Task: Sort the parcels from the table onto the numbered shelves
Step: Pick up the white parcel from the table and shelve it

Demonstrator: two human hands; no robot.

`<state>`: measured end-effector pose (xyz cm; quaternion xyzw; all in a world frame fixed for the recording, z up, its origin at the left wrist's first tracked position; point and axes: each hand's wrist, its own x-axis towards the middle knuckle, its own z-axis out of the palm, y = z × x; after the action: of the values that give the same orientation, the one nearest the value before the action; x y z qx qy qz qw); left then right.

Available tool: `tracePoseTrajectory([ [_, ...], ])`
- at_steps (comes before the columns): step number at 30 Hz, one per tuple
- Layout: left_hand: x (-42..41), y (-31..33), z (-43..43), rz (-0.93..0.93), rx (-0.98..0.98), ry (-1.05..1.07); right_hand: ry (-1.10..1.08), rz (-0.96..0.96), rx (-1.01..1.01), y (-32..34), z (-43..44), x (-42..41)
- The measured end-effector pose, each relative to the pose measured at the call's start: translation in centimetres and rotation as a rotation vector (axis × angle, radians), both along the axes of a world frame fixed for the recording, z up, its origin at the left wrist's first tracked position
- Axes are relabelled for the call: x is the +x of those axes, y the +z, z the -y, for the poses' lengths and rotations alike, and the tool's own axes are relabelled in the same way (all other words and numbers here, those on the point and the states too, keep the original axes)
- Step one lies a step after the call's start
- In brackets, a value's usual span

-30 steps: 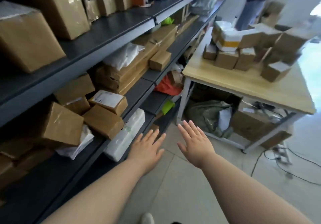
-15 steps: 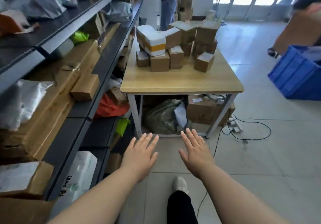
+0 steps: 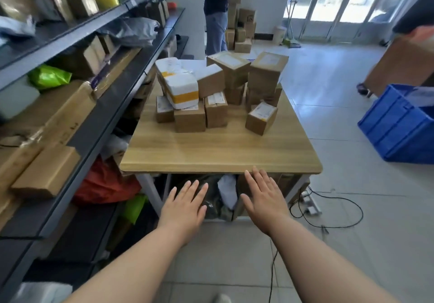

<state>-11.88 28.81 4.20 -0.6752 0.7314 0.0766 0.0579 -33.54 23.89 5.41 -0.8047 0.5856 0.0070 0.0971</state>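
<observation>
A wooden table (image 3: 218, 152) stands ahead with a heap of several cardboard parcels (image 3: 234, 86) on its far half. A white parcel with yellow tape (image 3: 179, 86) leans on the left of the heap, and a small brown box (image 3: 260, 117) sits apart at the right. Dark metal shelves (image 3: 98, 124) full of parcels run along my left. My left hand (image 3: 185, 205) and my right hand (image 3: 264, 195) are stretched out flat, fingers straight, just short of the table's near edge. Both hold nothing.
A blue plastic crate (image 3: 399, 128) stands on the floor at the right. Bags and boxes (image 3: 220, 197) are stuffed under the table, and a black cable with a power strip (image 3: 312, 205) lies beside its right leg. A person (image 3: 216, 13) stands beyond the table by stacked boxes.
My view has swung from the shelves to face the table, and the table is now much closer. Both hands stay flat and empty, now near its front edge.
</observation>
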Motion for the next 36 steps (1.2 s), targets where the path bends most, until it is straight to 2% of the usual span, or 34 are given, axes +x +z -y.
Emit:
tracePoseTrajectory([
  [7,0.5,0.1,5.5,0.045,0.024,-0.008,0.083,-0.004,0.049,-1.3,4.2,0.6],
  [21,8.6,1.8,22.3,-0.112,-0.094,0.044,0.112,0.111,-0.024,1.0,20.5,11.2],
  [26,13.2,3.0,28.9,-0.129,-0.163,0.059,0.080,0.174,-0.089,2.2,26.6,16.0],
  [36,19.7,3.3,36.8,-0.258,-0.173,0.160,-0.073,0.361,-0.020,2.3,33.9,22.9],
])
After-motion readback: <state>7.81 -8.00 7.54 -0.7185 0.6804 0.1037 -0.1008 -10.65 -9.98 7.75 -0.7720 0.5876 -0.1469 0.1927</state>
